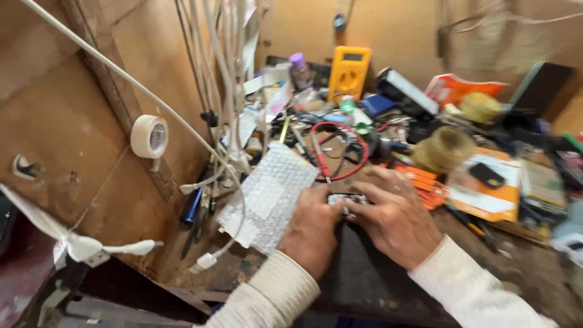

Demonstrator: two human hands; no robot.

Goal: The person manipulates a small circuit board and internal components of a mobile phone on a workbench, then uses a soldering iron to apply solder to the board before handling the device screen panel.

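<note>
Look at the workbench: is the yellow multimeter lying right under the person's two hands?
No: the yellow multimeter stands at the back by the wall, far from the left hand and right hand.

An orange flat box (493,193) lies right of the hands; a yellow multimeter's grey screen (353,58), perhaps blank, stands behind

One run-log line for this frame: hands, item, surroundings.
left hand: on small dark device | right hand: on same device | beside: bubble wrap left, red cable behind | workbench: cluttered
</note>
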